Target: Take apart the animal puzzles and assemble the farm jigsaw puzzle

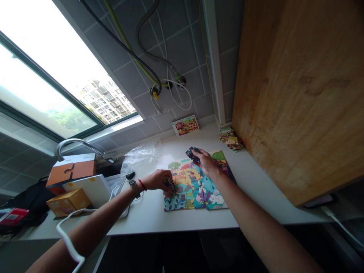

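Note:
A colourful jigsaw puzzle of animals and plants lies joined on the white counter. My left hand, with a watch and a red cord at its wrist, is closed on dark puzzle pieces at the puzzle's left edge. My right hand reaches over the upper right part of the puzzle. Its fingers pinch several dark blue puzzle pieces above the upper edge. My right arm hides some of the puzzle's right side.
A picture card leans on the back wall. Stacked puzzle pieces lie beside a wooden panel at right. A clear plastic bag, an orange box, a small yellow box and a faucet stand left. A white cable crosses my left arm.

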`<state>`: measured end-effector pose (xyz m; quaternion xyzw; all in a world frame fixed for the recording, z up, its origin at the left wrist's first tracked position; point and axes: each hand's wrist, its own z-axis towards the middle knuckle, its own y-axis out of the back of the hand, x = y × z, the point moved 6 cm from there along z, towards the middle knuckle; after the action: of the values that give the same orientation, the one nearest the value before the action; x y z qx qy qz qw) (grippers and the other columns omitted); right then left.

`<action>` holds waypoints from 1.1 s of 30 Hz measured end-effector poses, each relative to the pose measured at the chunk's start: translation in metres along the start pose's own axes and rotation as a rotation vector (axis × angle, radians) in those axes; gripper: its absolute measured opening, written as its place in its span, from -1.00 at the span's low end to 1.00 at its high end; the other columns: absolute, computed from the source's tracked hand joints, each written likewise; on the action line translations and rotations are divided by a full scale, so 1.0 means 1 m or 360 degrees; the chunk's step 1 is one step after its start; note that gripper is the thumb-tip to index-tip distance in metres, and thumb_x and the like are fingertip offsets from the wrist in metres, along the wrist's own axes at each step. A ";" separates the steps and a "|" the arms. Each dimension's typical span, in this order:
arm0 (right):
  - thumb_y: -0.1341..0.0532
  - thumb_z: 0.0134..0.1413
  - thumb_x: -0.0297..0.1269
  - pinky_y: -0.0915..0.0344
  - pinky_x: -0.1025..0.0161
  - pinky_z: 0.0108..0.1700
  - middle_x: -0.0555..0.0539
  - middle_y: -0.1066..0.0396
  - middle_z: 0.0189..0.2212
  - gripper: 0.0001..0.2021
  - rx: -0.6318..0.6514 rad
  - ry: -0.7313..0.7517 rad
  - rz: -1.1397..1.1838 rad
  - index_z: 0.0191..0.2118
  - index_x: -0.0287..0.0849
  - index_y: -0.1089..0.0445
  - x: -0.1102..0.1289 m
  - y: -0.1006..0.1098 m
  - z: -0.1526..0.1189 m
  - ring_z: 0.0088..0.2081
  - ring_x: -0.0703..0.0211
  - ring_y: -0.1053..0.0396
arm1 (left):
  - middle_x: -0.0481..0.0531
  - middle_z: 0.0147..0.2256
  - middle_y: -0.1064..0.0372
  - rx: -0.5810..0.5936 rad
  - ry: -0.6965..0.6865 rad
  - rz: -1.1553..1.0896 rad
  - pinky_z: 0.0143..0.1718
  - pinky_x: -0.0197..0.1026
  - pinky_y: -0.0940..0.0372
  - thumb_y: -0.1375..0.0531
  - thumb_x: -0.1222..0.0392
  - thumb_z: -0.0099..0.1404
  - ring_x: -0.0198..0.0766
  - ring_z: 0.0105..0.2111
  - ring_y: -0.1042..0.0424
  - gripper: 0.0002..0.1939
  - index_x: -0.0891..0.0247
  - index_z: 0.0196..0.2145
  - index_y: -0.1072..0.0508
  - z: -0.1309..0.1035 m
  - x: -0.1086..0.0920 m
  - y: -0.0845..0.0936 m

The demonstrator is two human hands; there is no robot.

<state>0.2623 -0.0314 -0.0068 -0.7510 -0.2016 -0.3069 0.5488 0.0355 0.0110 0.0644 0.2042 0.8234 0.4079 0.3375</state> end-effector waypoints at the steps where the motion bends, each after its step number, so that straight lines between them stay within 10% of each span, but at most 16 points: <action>1: -0.51 -0.18 -0.18 -0.39 0.31 -0.33 -0.06 -0.61 -0.21 -0.70 0.0003 -0.0001 0.0002 -0.27 -0.08 -0.52 0.000 0.000 0.000 -0.13 0.06 -0.55 | 0.01 -0.31 -0.51 -0.0007 0.0000 0.0001 -0.37 -0.26 -0.26 -0.57 -0.03 -0.08 -0.23 -0.35 -0.42 -0.46 0.27 -0.23 -0.53 0.000 0.001 0.002; 10: -0.51 -0.20 -0.14 -0.37 0.33 -0.37 -0.06 -0.59 -0.26 -0.67 -0.0028 -0.0010 -0.0002 -0.26 -0.08 -0.52 -0.003 0.001 0.003 -0.18 0.06 -0.54 | 0.10 -0.31 -0.56 0.0425 0.0145 -0.0413 -0.31 -0.12 -0.39 -0.55 -0.22 -0.09 -0.08 -0.33 -0.53 -0.34 0.31 -0.20 -0.53 -0.013 0.001 -0.008; 17: -0.51 -0.18 -0.16 -0.38 0.32 -0.37 -0.05 -0.59 -0.25 -0.66 -0.0056 -0.0008 -0.0003 -0.23 -0.08 -0.50 -0.004 0.002 0.004 -0.18 0.07 -0.53 | 0.15 -0.06 -0.39 0.0025 -0.0189 0.0006 -0.05 -0.06 -0.38 -0.53 -0.24 -0.06 -0.05 -0.13 -0.43 -0.36 0.24 -0.15 -0.54 -0.013 -0.008 -0.021; 33: -0.51 -0.16 -0.17 -0.40 0.31 -0.33 -0.08 -0.62 -0.16 -0.68 -0.0011 0.0007 -0.0013 -0.23 -0.07 -0.53 -0.001 0.000 0.001 -0.08 0.01 -0.55 | 0.09 -0.09 -0.41 -0.0052 -0.0174 0.0103 -0.16 -0.13 -0.34 -0.53 -0.07 -0.03 -0.12 -0.19 -0.41 -0.36 0.21 -0.08 -0.42 -0.013 -0.021 -0.010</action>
<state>0.2617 -0.0307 -0.0072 -0.7514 -0.2024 -0.3114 0.5455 0.0403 -0.0145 0.0706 0.2471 0.7899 0.4202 0.3720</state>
